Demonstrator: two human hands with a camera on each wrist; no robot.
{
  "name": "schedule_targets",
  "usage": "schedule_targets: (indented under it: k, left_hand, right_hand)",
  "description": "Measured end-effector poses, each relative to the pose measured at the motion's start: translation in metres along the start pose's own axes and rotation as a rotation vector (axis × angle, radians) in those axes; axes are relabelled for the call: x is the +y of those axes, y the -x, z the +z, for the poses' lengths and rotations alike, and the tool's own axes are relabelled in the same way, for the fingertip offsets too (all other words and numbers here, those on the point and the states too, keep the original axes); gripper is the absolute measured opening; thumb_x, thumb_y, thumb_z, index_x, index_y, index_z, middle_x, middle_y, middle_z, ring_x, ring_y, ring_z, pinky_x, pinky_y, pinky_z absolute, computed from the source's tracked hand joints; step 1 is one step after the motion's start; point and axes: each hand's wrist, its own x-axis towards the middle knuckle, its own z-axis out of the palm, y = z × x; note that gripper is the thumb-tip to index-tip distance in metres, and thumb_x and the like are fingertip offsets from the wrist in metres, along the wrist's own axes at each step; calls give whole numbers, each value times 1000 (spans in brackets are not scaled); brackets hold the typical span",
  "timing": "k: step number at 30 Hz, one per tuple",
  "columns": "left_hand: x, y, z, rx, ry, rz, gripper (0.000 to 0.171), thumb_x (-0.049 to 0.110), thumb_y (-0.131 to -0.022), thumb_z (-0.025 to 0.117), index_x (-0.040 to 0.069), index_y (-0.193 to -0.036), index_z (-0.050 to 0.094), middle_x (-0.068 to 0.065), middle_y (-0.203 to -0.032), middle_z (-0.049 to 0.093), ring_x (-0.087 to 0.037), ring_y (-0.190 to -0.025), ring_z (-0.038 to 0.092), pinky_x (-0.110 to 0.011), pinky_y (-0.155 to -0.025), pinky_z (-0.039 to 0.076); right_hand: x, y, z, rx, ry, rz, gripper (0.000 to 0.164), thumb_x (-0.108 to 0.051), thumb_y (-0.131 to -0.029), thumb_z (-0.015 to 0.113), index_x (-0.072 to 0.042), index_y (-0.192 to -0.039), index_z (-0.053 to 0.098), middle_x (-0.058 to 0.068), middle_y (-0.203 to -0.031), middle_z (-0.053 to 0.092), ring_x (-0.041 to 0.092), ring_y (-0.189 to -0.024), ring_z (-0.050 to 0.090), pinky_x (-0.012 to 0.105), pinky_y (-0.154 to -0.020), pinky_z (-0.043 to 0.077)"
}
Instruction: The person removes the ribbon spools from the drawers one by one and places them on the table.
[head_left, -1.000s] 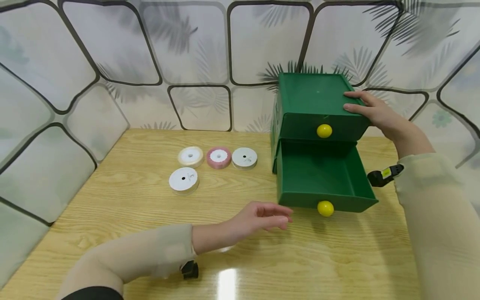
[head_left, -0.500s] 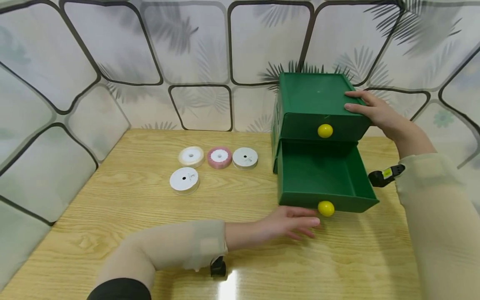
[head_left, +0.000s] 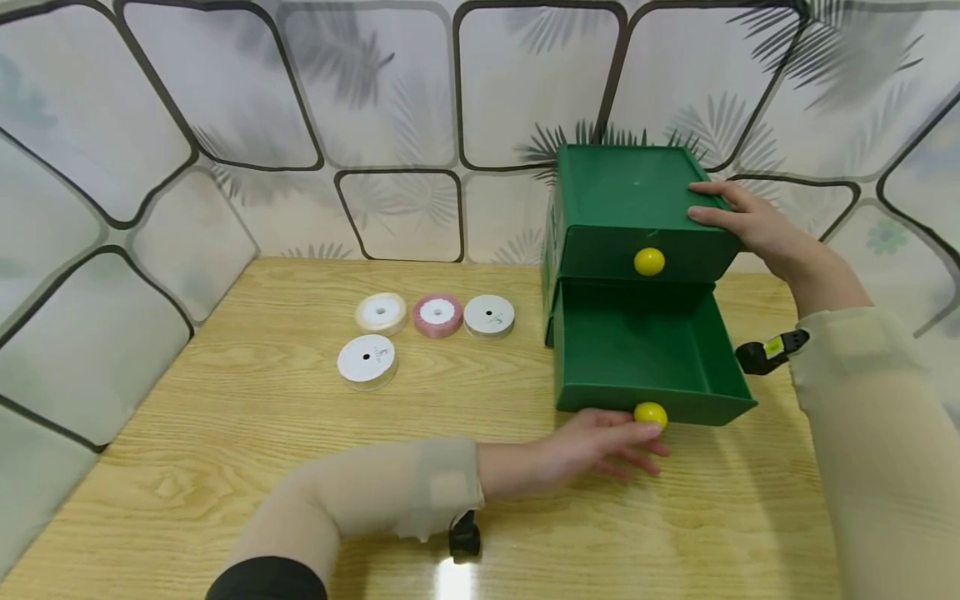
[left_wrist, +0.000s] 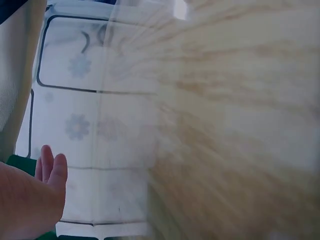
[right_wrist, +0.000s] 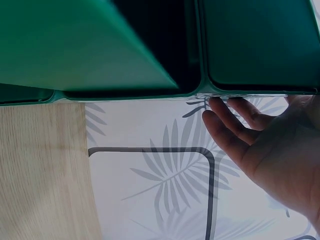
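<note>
A green drawer cabinet [head_left: 630, 187] stands at the right of the table. Its upper drawer is closed, with a yellow knob [head_left: 648, 262]; the drawer below it [head_left: 637, 342] is pulled out and holds nothing. My left hand [head_left: 600, 446] lies just under that drawer's front, fingers loosely spread, thumb tip right at the lower yellow knob [head_left: 651, 414]. In the left wrist view only part of the left hand [left_wrist: 35, 195] shows. My right hand [head_left: 757, 225] rests on the cabinet's top right edge, two digits on top. The right wrist view shows several fingers [right_wrist: 230, 130] along the cabinet's side.
Left of the cabinet, ribbon spools stand on the wooden table [head_left: 247, 417]: a cream one [head_left: 381, 313], a pink one [head_left: 438, 316], a white one [head_left: 489, 317] and another white one [head_left: 367, 362] in front. A patterned backdrop [head_left: 397, 92] rises behind.
My left hand has moved right along the front of the pulled-out drawer to its yellow knob. The right hand, the cabinet and the spools have stayed where they were.
</note>
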Motion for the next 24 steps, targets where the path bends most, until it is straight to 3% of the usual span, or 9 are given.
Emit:
schedule_targets:
  k: [11,24]
  left_hand:
    - [-3,-4,16,198,98,19,42,35,-100,55,-2,-114,68,-13,-102,72,-22,-89,70,-40,-82,54]
    - [4,-7,17,267,139,71,38,34,-98,58,0,-109,70,-13,-96,73,-15,-79,69,-38,-79,55]
  right_hand:
    - [0,1,1,5,0,-5,65,-43,-101,45,-24,-157,18,4,-162,-10,42,-143,6,65,-107,15]
    - [0,-1,0,4,1,9,66,-41,-102,43,-19,-157,14,7,-161,-11,43,-142,6,64,-108,15]
